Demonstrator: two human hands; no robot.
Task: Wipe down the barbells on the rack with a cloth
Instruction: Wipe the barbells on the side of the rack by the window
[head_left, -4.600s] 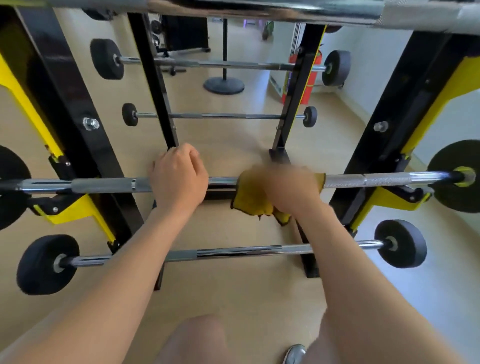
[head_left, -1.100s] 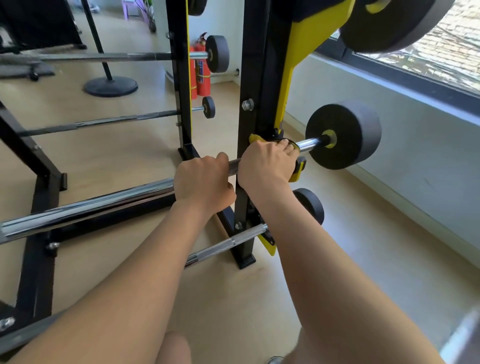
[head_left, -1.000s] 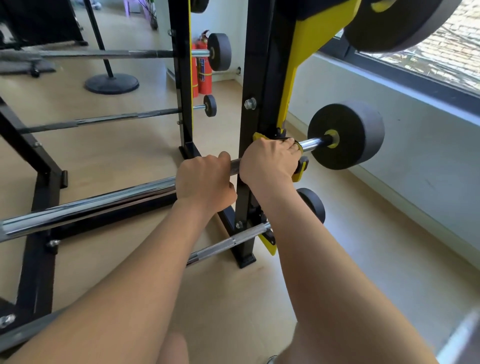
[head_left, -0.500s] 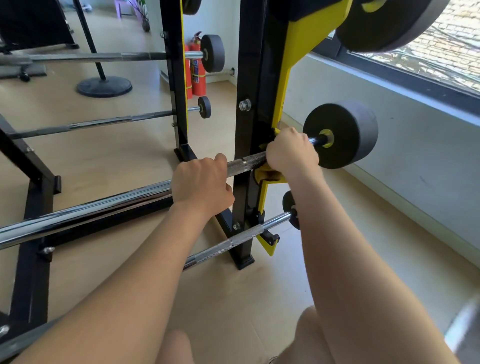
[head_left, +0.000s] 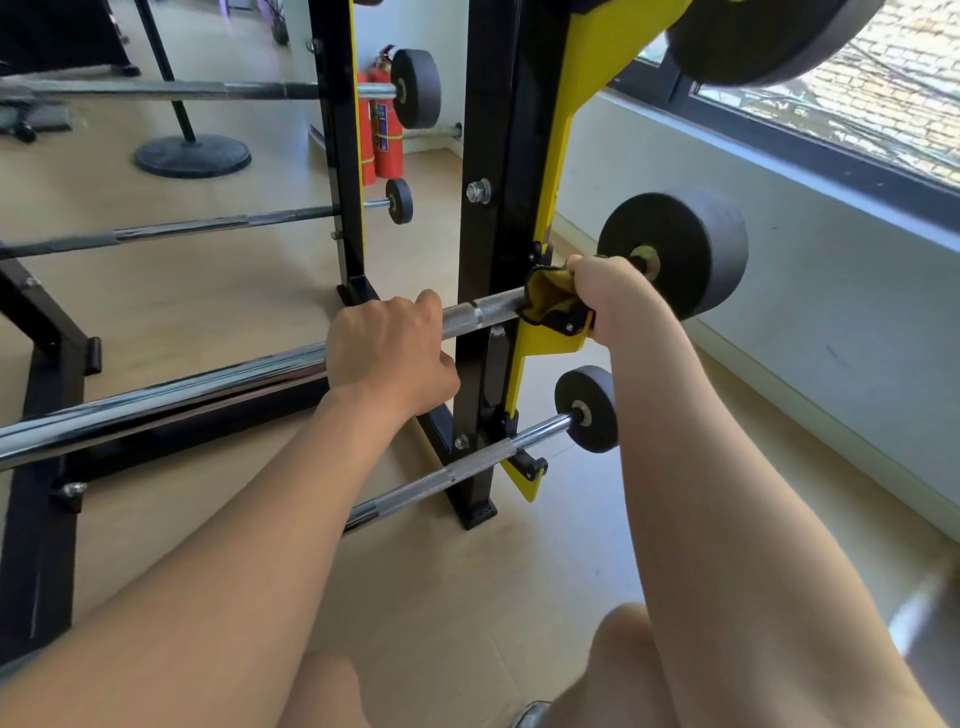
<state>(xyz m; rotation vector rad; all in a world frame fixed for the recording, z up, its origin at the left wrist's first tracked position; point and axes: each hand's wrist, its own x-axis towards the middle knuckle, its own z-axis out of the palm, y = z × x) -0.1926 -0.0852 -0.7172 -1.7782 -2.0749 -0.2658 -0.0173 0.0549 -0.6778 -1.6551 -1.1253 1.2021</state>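
- Left hand (head_left: 387, 353) curls round the chrome steel barbell (head_left: 208, 384).
- Right hand (head_left: 605, 291) grips a yellow cloth (head_left: 545, 291) wrapped on the bar beside the black round weight plate (head_left: 680, 249).

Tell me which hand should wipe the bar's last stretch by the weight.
Right. The right hand grips the yellow cloth on the barbell beside the weight; the left hand holds bare bar, past the rack upright.

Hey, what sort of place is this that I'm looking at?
Most likely a gym weight room. Fixed-weight barbells rest on a black-and-yellow rack, with more bars behind. The left hand grips one barbell; the right hand holds a yellow cloth on it.
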